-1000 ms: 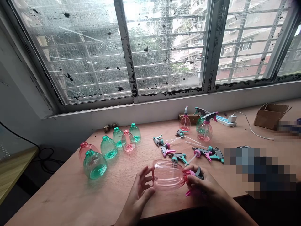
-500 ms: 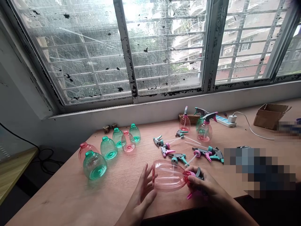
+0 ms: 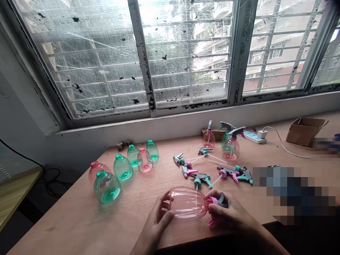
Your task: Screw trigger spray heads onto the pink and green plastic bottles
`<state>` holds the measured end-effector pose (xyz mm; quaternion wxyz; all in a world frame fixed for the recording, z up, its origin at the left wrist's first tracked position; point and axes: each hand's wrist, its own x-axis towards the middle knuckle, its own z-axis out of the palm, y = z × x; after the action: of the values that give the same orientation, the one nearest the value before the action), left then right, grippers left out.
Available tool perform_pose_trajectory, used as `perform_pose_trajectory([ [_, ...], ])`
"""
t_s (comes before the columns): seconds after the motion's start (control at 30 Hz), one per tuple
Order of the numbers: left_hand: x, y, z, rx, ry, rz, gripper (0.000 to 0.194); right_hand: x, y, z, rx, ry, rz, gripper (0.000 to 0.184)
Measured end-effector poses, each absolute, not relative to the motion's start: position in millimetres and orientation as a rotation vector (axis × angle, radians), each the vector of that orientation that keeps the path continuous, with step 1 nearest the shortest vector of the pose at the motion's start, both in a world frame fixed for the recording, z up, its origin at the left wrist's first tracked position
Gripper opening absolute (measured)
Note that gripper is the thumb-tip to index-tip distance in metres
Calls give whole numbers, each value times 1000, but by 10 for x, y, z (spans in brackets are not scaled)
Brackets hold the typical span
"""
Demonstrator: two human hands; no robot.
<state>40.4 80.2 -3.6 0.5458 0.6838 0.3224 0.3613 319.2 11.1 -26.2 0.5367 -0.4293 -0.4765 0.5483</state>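
A clear pink spray bottle lies on its side in the air above the table's front edge, base to the left. My left hand grips the base, thumb in front and fingers behind. Around the neck and the pink-and-grey spray head my right hand is closed, thumb and fingers on the pink collar. The pink trigger shows below that hand. Just beyond the bottle lie loose spray heads, one with a teal collar and one with a pink collar.
Green bottles and pink bottles without heads stand at left. Finished-looking spray bottles stand at the back. A power strip with a white cable and a cardboard box are at right. A blurred patch covers the right side.
My left fingers opened out from the bottle's base, then closed on it again. The bottle has come slightly lower and nearer. My right hand has kept hold of the neck.
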Motion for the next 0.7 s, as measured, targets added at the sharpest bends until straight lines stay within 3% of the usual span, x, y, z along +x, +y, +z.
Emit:
perform_pose_trajectory([
  [0.7, 449, 652, 64, 1658, 676, 877, 51, 3198, 121, -185, -986, -1052, 1313, 40],
])
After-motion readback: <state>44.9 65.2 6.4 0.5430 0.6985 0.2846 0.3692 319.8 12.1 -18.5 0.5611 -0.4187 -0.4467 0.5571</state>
